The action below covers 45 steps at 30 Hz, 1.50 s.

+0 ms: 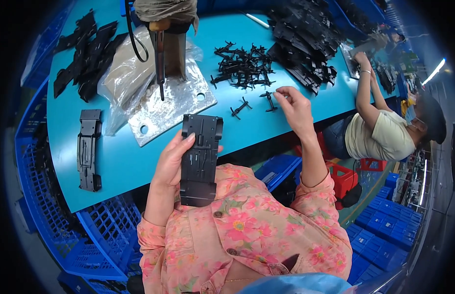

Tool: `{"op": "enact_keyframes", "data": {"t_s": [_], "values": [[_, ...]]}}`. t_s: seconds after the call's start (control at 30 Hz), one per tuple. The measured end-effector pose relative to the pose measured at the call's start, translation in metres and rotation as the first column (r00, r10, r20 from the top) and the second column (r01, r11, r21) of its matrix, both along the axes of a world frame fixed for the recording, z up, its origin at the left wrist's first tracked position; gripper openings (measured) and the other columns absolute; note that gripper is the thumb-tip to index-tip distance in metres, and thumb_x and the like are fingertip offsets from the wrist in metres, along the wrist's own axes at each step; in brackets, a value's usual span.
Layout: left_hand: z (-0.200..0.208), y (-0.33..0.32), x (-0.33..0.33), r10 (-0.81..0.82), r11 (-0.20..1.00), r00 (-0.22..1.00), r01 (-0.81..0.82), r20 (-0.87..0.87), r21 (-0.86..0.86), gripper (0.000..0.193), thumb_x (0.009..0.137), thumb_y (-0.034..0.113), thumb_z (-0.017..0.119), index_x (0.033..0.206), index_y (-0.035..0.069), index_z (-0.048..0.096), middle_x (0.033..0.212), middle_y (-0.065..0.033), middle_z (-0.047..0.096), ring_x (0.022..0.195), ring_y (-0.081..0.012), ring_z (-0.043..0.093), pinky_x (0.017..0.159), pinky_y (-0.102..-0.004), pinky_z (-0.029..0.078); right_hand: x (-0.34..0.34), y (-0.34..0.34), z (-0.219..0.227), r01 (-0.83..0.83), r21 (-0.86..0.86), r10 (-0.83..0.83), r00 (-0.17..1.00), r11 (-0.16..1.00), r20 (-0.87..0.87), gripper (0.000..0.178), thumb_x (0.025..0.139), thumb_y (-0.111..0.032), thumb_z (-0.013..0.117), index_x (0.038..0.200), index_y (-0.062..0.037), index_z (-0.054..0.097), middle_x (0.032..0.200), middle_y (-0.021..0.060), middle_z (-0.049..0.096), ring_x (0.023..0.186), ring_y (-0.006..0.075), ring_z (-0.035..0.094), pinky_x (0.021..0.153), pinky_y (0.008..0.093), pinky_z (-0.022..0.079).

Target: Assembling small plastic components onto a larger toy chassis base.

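My left hand grips a long black plastic chassis plate by its left side, in front of my body. The plate stands nearly upright, with moulded ribs and slots on its face. On the table, my right hand has thumb and forefinger pinched at the upper end of a small black axle-shaped part. A second such part lies just left of it. Beyond them is a tangled heap of similar parts. Another black chassis plate rests at the table's left.
A press-like tool with a thin tip hangs over a metal base plate, beside crumpled clear plastic. Black plates are piled far left and far right. Blue crates flank the table; a co-worker sits right.
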<state>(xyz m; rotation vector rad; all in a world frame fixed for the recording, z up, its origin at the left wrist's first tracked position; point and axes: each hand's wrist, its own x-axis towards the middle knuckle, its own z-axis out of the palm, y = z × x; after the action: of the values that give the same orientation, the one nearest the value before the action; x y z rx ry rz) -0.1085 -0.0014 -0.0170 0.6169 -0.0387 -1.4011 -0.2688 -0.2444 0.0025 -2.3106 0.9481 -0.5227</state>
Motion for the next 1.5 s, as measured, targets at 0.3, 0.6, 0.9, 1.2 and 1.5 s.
{"op": "enact_keyframes", "data": {"t_s": [0.3, 0.6, 0.9, 1.2, 1.5], "values": [[-0.005, -0.001, -0.001, 0.006, 0.998, 0.988, -0.016, -0.156, -0.065, 0.041, 0.093, 0.027, 0.03, 0.124, 0.0, 0.031, 0.114, -0.0214, 0.048, 0.097, -0.0364, 0.055, 0.075, -0.0374, 0.052, 0.0, 0.007, -0.01, -0.057, -0.264, 0.056, 0.998, 0.963, -0.011, 0.019, 0.074, -0.008, 0.064, 0.091, 0.0001, 0.06, 0.075, 0.0092, 0.06, 0.055, 0.014, 0.051, 0.052, 0.0257, 0.042], [-0.007, 0.0, -0.001, 0.0, 0.995, 0.993, -0.012, -0.122, -0.102, 0.041, 0.094, 0.028, 0.027, 0.122, 0.001, 0.036, 0.111, -0.0175, 0.051, 0.092, -0.0288, 0.058, 0.074, -0.0337, 0.052, 0.05, 0.089, 0.021, -0.437, -0.387, 0.548, 0.8, 0.812, 0.244, 0.025, 0.066, 0.001, 0.066, 0.09, -0.0015, 0.062, 0.076, 0.0057, 0.058, 0.066, 0.0177, 0.051, 0.063, 0.0289, 0.039], [-0.001, 0.009, -0.006, 0.118, 0.993, 0.993, -0.118, -0.023, 0.02, 0.034, 0.094, 0.024, 0.03, 0.121, 0.004, 0.038, 0.104, -0.0075, 0.053, 0.091, -0.0134, 0.056, 0.077, -0.0286, 0.05, 0.068, 0.104, -0.011, -0.475, -0.535, 0.64, 0.75, 0.699, 0.169, 0.028, 0.062, -0.002, 0.068, 0.089, -0.0057, 0.062, 0.076, 0.0017, 0.057, 0.07, 0.0173, 0.051, 0.068, 0.0315, 0.034], [-0.005, 0.01, -0.01, 0.158, 0.987, 0.987, -0.158, 0.001, 0.019, 0.035, 0.094, 0.024, 0.03, 0.124, 0.007, 0.036, 0.106, -0.0045, 0.052, 0.093, -0.0112, 0.054, 0.077, -0.0263, 0.048, 0.071, 0.109, -0.011, -0.459, -0.523, 0.642, 0.727, 0.718, 0.243, 0.026, 0.062, -0.001, 0.067, 0.088, -0.0055, 0.062, 0.073, 0.0012, 0.057, 0.067, 0.0169, 0.052, 0.067, 0.0308, 0.034], [-0.008, 0.011, -0.01, 0.125, 0.992, 0.992, -0.124, 0.026, -0.031, 0.037, 0.095, 0.024, 0.026, 0.126, 0.005, 0.032, 0.112, -0.008, 0.05, 0.096, -0.014, 0.055, 0.08, -0.0288, 0.049, 0.073, 0.11, -0.011, -0.412, -0.56, 0.625, 0.735, 0.719, 0.263, 0.025, 0.062, -0.001, 0.068, 0.086, -0.0056, 0.062, 0.072, 0.0005, 0.056, 0.066, 0.0166, 0.051, 0.066, 0.0307, 0.033]]}}
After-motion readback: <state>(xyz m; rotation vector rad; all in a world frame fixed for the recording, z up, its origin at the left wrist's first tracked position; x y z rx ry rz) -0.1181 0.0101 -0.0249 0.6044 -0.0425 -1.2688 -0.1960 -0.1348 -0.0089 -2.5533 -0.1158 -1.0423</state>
